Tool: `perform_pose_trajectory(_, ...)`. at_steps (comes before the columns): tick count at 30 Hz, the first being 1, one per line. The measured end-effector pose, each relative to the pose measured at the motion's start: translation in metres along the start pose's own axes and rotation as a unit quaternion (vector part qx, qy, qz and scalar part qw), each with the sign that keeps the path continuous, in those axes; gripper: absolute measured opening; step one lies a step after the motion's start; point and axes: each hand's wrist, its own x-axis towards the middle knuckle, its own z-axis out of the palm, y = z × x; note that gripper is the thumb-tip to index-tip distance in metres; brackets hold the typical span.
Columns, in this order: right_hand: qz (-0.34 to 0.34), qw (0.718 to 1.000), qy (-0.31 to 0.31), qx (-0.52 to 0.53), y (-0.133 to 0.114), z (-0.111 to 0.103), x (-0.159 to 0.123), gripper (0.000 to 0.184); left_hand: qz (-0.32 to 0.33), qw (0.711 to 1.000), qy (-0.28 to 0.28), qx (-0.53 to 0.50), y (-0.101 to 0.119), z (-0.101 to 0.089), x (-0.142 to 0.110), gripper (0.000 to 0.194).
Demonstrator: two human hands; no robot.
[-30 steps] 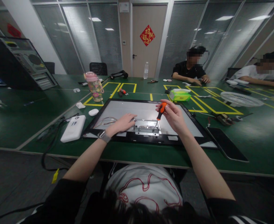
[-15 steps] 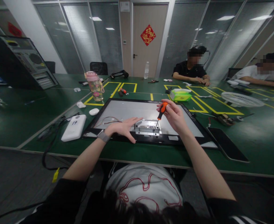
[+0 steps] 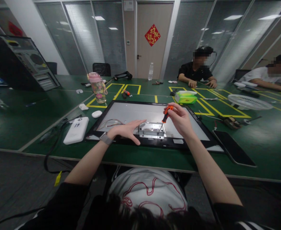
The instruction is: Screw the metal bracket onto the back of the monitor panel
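A flat monitor panel [image 3: 131,113] with a black frame lies face down on the green table in front of me. A small metal bracket [image 3: 150,130] sits near its front edge. My left hand [image 3: 126,130] rests flat on the panel just left of the bracket, fingers spread. An orange-and-black screwdriver [image 3: 164,118] is gripped in my right hand [image 3: 180,120], its tip down on the bracket's right end. Thin wires [image 3: 110,123] lie on the panel left of my left hand.
A white power bank [image 3: 76,130] lies left of the panel and a black phone [image 3: 233,147] right of it. Behind are a pink bottle [image 3: 97,88], a green tissue pack [image 3: 185,97], a white fan grille [image 3: 246,101] and a computer case [image 3: 23,64]. Two people sit at the far side.
My left hand has slid a little toward me and opened, with the fingers spread flat on the panel. My right hand keeps the screwdriver on the bracket, slightly turned.
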Motion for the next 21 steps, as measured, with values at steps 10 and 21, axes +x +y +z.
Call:
perform_pose_trajectory(10, 0.011, 0.999, 0.008, 0.029, 0.0036, -0.0033, 0.0028, 0.022, -0.046, 0.998, 0.047, 0.008, -0.0054, -0.0004, 0.0050, 0.095)
perform_pose_trajectory(21, 0.036, 0.998, -0.022, 0.055, -0.0010, -0.0011, 0.0020, 0.027, -0.062, 0.997, 0.049, 0.005, -0.0074, 0.0001, 0.0072, 0.089)
